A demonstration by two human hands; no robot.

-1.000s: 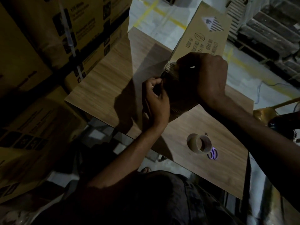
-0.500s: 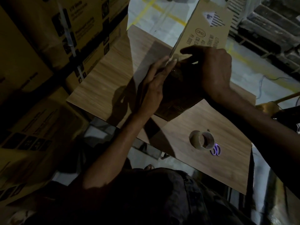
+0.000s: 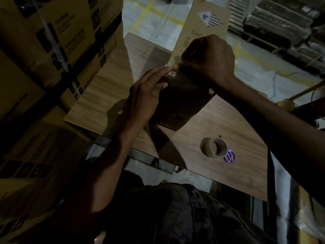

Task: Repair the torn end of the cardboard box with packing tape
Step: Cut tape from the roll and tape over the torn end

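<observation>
Both sets of my fingers meet at the near end of the cardboard box (image 3: 202,23), which stands tilted on the table (image 3: 114,76). My left fingers (image 3: 158,72) lie straight, pressing a shiny tape strip (image 3: 171,74) against the box. My right fingers (image 3: 177,66) curl over the box's edge, gripping it just beside the strip. Nearer me than my right wrist, a tape roll (image 3: 213,147) lies on the table, with scissors (image 3: 230,156) just beside it.

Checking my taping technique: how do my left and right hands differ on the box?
The left hand lies flat, fingers straight, pressing the taped end of the cardboard box; the right hand is curled, pinching that edge. The left hand sits nearer you, the right hand farther. Both touch that end.
</observation>
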